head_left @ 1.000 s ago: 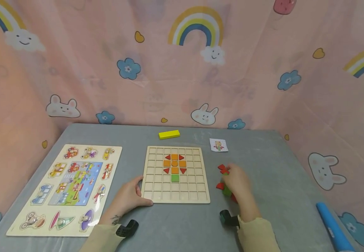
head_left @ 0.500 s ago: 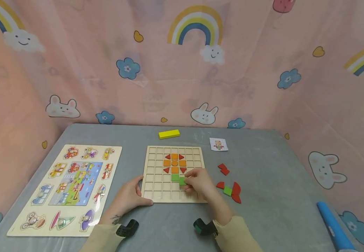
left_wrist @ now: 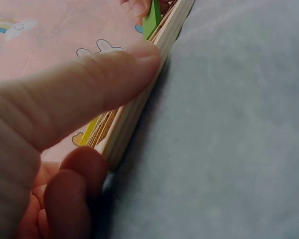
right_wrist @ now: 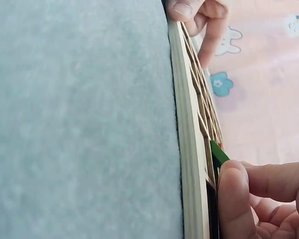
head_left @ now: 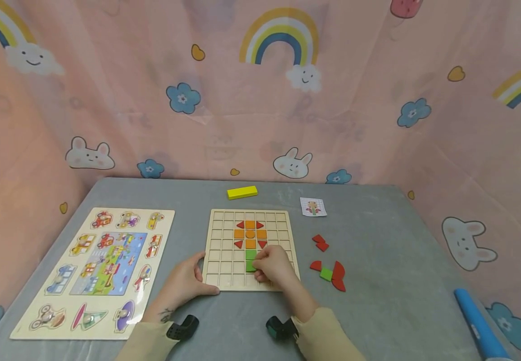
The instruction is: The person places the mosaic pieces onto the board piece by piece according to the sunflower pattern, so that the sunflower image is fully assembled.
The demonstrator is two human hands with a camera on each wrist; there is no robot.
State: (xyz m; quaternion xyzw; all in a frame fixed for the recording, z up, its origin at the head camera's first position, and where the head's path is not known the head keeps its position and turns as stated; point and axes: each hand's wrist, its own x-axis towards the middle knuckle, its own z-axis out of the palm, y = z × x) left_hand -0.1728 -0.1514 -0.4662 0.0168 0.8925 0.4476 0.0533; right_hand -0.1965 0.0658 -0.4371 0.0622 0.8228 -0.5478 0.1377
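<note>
A square wooden grid board (head_left: 226,267) lies mid-table, with orange squares, an orange disc, red triangles and a green square (head_left: 251,254) set in its cells. My left hand (head_left: 180,285) grips the board's near left corner, thumb along the front edge and fingers at the left side. Between thumb and fingers of my right hand (head_left: 277,268) a second green square (right_wrist: 219,153) is pinched. In the right wrist view it stands tilted, its lower edge at a cell of the grid. From above it overlaps the cell just in front of the first green square.
Right of the board lie loose red pieces (head_left: 338,271) and a green square (head_left: 325,274). A small pattern card (head_left: 313,207) and a yellow block (head_left: 242,192) sit behind. A vehicle puzzle board (head_left: 163,225) is at left, a blue cylindrical object (head_left: 479,323) at the right edge.
My right hand has come left from the loose pieces to the board, bringing a green square, then shifted it slightly left to below the first one. My left hand stays on the corner.
</note>
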